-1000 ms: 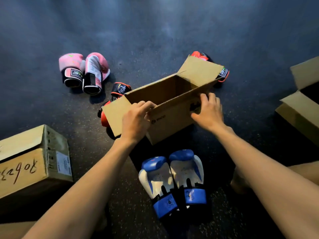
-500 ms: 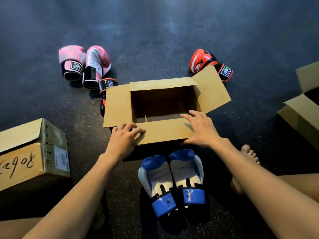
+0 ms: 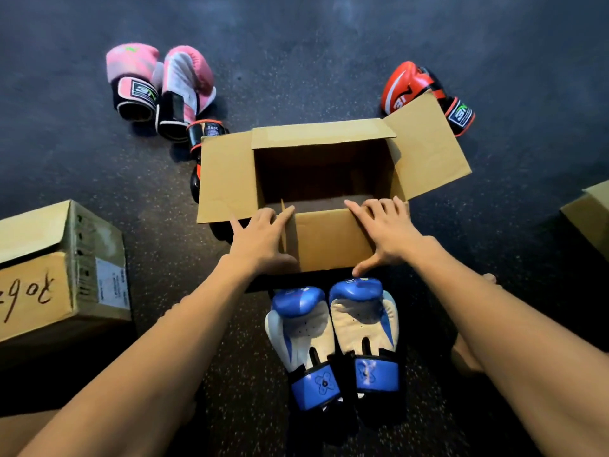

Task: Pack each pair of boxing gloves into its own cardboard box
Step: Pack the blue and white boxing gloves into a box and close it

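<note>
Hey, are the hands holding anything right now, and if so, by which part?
Nothing is gripped. The left hand and right hand rest flat, fingers straight, on the near flap of the open cardboard box.

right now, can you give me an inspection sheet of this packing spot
surface: dark speckled floor; everything lies on it.
job's things: open cardboard box, flaps spread, no glove seen inside; blue gloves side by side just in front of it; pink gloves far left; red glove behind the right flap; black-cuffed glove half hidden behind the left flap.
clutter: closed box with handwriting at left; another box at the right edge.
grips: left hand and right hand press flat on the open box's near flaps, holding nothing.
cables: nothing seen.
surroundings: nothing seen beyond the floor.
</note>
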